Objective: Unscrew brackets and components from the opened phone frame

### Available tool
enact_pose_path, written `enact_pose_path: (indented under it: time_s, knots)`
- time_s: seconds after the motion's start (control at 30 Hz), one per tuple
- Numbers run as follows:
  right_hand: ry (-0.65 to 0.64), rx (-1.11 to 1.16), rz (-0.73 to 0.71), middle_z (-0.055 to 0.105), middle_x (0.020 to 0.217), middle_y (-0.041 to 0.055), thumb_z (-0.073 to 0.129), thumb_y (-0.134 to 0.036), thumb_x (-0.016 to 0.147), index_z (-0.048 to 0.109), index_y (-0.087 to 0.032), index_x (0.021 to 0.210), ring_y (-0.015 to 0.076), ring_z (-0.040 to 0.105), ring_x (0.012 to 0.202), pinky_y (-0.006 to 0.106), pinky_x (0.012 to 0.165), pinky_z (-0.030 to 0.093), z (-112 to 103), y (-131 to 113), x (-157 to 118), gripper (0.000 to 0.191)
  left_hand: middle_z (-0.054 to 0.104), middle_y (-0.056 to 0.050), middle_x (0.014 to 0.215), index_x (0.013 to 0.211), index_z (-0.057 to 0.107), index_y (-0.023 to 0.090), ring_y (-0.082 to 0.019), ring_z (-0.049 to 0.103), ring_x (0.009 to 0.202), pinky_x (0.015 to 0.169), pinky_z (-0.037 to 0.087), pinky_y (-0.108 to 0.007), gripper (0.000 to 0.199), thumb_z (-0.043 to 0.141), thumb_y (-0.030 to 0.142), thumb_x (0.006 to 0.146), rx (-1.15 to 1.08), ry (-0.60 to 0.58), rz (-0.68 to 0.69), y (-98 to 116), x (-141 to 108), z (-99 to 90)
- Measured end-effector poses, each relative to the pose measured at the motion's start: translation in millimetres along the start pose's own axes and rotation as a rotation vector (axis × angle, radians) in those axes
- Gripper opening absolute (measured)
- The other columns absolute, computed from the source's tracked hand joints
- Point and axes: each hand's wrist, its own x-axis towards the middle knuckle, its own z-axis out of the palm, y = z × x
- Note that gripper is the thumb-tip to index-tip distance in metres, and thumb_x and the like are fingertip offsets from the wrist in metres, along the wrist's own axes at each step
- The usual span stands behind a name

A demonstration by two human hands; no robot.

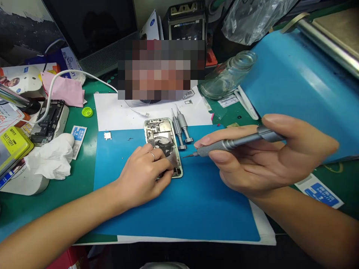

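Okay, so my right hand (260, 162) is clamped on a slim grey screwdriver (214, 148), fingers and thumb wrapped round it, its tip pointing left just beside the phone's long right edge. Can't tell if that tip is touching anything.

The phone (168, 144) is opened up with its insides showing, lying at the far edge of my blue mat (193, 213), a bit right of that edge's middle. Its top end pokes over onto the white paper (112, 112). My left hand (143, 175) is down on the near end of it, fingers bent and bunched close; honestly can't tell if they're pinching a part or just pressing, since the fingertips are half hidden.

Two more grey drivers (180, 125) lie right along the phone's right side, bits over the paper, butt ends on the mat. A little metal piece (107, 135) sits by the mat's far left corner.

Off the mat, on the green tabletop (81, 186): a lime cap (87, 112) near the paper's left edge, and a crumpled tissue (53, 157) towards the tabletop's left edge. Beyond the mat's far right corner there's a tilted glass jar (227, 76).
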Motion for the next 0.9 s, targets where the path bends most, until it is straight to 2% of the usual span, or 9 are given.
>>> enact_pose_path:
  time_s: [0.1, 0.2, 0.37, 0.43, 0.5, 0.57, 0.63, 0.7, 0.9]
  knots:
    - [-0.044, -0.026, -0.010, 0.070, 0.092, 0.0016, 0.072, -0.008, 0.082, 0.040, -0.027, 0.152, 0.0197, 0.075, 0.066, 0.034, 0.057, 0.065, -3, -1, -1, 0.079, 0.063, -0.004, 0.082, 0.087, 0.072, 0.018, -0.019, 0.050, 0.079, 0.072, 0.039, -0.034, 0.019, 0.057, 0.024, 0.098, -0.009, -0.020, 0.001, -1, 1, -0.7]
    - [-0.164, 0.009, -0.012, 0.074, 0.086, 0.0025, 0.072, -0.010, 0.084, 0.037, -0.023, 0.154, 0.0181, 0.074, 0.067, 0.030, 0.058, 0.065, -6, -4, -10, 0.079, 0.063, -0.004, 0.082, 0.086, 0.071, 0.018, -0.019, 0.049, 0.079, 0.071, 0.037, -0.034, 0.019, 0.057, 0.023, 0.098, -0.009, -0.029, 0.013, -1, 2, -0.9]
    - [-0.362, -0.025, 0.062, 0.076, 0.084, 0.0055, 0.056, -0.015, 0.095, 0.048, -0.026, 0.145, 0.0194, 0.075, 0.071, 0.031, 0.068, 0.067, -18, -15, -17, 0.051, 0.062, -0.004, 0.082, 0.085, 0.070, 0.018, -0.019, 0.048, 0.079, 0.070, 0.035, -0.034, 0.021, 0.055, 0.022, 0.099, 0.001, -0.033, 0.023, -1, 2, -0.4]
    - [-0.540, -0.066, 0.124, 0.078, 0.091, 0.0058, 0.060, -0.013, 0.093, 0.049, -0.029, 0.143, 0.0201, 0.076, 0.071, 0.033, 0.072, 0.068, -23, -19, -13, 0.054, 0.063, -0.004, 0.082, 0.084, 0.070, 0.017, -0.019, 0.048, 0.079, 0.070, 0.035, -0.034, 0.021, 0.055, 0.022, 0.098, -0.008, -0.040, 0.027, -1, 3, -0.7]
    - [-0.587, -0.062, 0.122, 0.078, 0.091, 0.0052, 0.061, -0.012, 0.092, 0.048, -0.030, 0.144, 0.0199, 0.075, 0.067, 0.033, 0.071, 0.067, -25, -21, -10, 0.057, 0.063, -0.004, 0.083, 0.083, 0.070, 0.017, -0.018, 0.048, 0.079, 0.070, 0.035, -0.034, 0.021, 0.055, 0.021, 0.098, -0.023, -0.049, 0.029, 0, 3, -1.2]
    - [-0.540, -0.047, 0.109, 0.078, 0.090, 0.0054, 0.060, -0.013, 0.093, 0.045, -0.029, 0.147, 0.0196, 0.075, 0.069, 0.032, 0.070, 0.067, -23, -20, -12, 0.058, 0.063, -0.004, 0.083, 0.083, 0.069, 0.017, -0.018, 0.048, 0.079, 0.071, 0.036, -0.034, 0.022, 0.055, 0.021, 0.098, -0.030, -0.056, 0.027, -1, 3, -1.5]
    - [-0.400, -0.030, 0.095, 0.076, 0.086, 0.0057, 0.056, -0.014, 0.096, 0.045, -0.026, 0.147, 0.0189, 0.075, 0.074, 0.029, 0.069, 0.066, -18, -17, -20, 0.054, 0.064, -0.004, 0.083, 0.082, 0.069, 0.017, -0.018, 0.048, 0.079, 0.071, 0.036, -0.034, 0.022, 0.054, 0.021, 0.099, -0.026, -0.058, 0.026, -1, 3, -1.6]
    - [-0.340, -0.029, 0.090, 0.075, 0.088, 0.0060, 0.055, -0.015, 0.097, 0.046, -0.024, 0.145, 0.0169, 0.075, 0.080, 0.027, 0.072, 0.065, -13, -14, -30, 0.050, 0.064, -0.004, 0.083, 0.083, 0.070, 0.017, -0.019, 0.048, 0.079, 0.071, 0.035, -0.034, 0.023, 0.054, 0.021, 0.099, -0.022, -0.057, 0.029, -1, 3, -1.7]
    - [-0.340, 0.058, 0.095, 0.072, 0.096, 0.0084, 0.060, -0.007, 0.093, 0.045, -0.016, 0.145, 0.0114, 0.071, 0.093, 0.022, 0.084, 0.062, -11, -12, -36, 0.055, 0.063, -0.003, 0.082, 0.083, 0.070, 0.016, -0.019, 0.048, 0.078, 0.069, 0.033, -0.034, 0.022, 0.055, 0.020, 0.098, -0.026, -0.037, 0.046, 0, 3, -1.4]
